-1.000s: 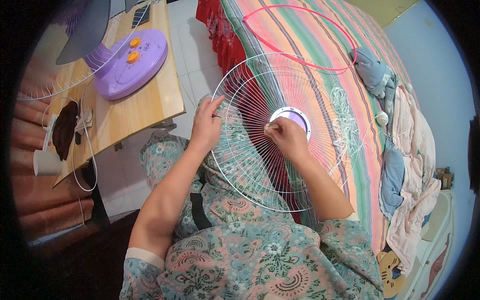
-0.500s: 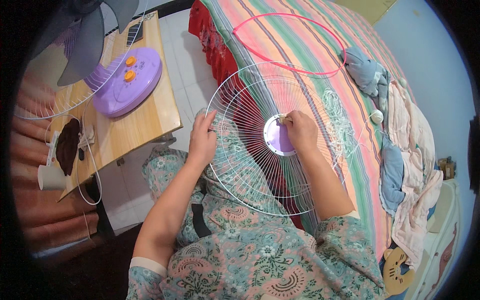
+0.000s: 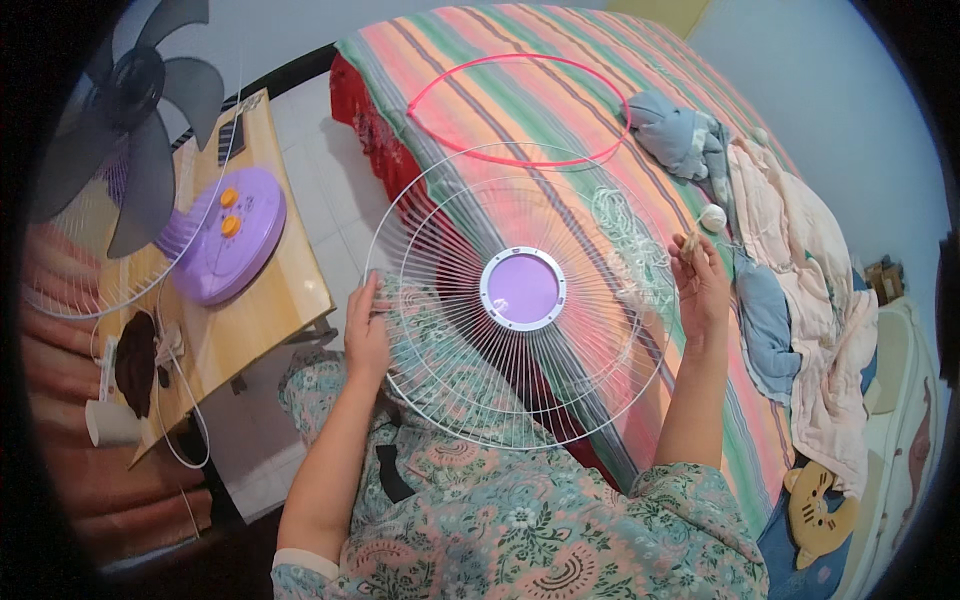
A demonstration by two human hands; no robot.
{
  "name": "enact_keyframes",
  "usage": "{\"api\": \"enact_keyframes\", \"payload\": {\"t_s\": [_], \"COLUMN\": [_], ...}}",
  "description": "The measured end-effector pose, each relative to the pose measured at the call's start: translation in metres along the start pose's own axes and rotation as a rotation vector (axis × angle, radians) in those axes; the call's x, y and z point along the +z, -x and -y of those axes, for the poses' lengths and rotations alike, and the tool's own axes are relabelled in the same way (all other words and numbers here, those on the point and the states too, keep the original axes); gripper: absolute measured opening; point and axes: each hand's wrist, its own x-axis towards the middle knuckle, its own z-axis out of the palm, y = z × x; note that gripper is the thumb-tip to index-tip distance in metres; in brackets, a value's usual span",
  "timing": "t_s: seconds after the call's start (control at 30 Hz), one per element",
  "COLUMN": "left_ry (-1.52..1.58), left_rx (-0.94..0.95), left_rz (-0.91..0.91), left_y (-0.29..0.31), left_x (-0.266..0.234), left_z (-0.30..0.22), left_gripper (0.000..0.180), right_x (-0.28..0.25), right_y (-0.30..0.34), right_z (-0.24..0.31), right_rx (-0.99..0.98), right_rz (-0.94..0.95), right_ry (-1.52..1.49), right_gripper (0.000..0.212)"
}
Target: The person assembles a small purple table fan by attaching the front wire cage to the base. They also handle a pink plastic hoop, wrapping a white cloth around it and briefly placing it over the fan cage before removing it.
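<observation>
A round white wire fan guard [image 3: 522, 290] with a purple centre disc stands across my lap and the bed's edge. My left hand [image 3: 366, 332] is closed on its left rim. Just beyond the guard's right rim, my right hand [image 3: 704, 290] is raised, fingers pinched round a small crumpled beige piece [image 3: 690, 243], perhaps cloth; its kind is not clear. A bundle of white and pale green string [image 3: 620, 235] lies on the bed behind the guard, partly seen through its wires. Near my right hand is a white ball of yarn [image 3: 712, 218].
A pink-red ring [image 3: 520, 58] lies on the striped bedspread [image 3: 480, 35]. At left, a wooden table [image 3: 285, 285] holds a fan with a purple base [image 3: 245, 265] and grey blades [image 3: 145, 185]. Rumpled clothes [image 3: 775, 240] and a cat-shaped cushion [image 3: 822, 510] are at right.
My right hand has left the centre disc and moved right, past the guard's rim, with the beige piece. The guard has shifted left and down in view, still in my left hand.
</observation>
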Motion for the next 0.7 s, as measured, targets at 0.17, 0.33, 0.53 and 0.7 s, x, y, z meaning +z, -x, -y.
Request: {"api": "enact_keyframes", "payload": {"t_s": [0.17, 0.33, 0.53, 0.7], "left_ry": [0.119, 0.103, 0.021, -0.176], "left_rx": [-0.053, -0.058, -0.075, -0.081], "left_rz": [-0.036, -0.034, -0.035, -0.044], "left_y": [0.006, 0.008, 0.009, 0.015], "left_x": [-0.006, -0.011, -0.009, 0.002], "left_z": [0.013, 0.016, 0.02, 0.018], "left_gripper": [0.067, 0.068, 0.064, 0.056], "right_x": [-0.051, -0.044, 0.0, 0.108], "right_y": [-0.004, 0.0, 0.011, 0.048], "right_z": [-0.022, -0.029, 0.003, -0.029], "right_rx": [0.151, 0.311, 0.23, 0.445], "right_rz": [0.056, 0.131, 0.313, 0.485], "right_ry": [-0.397, -0.719, -0.74, -0.41], "right_gripper": [0.029, 0.026, 0.015, 0.024]}}
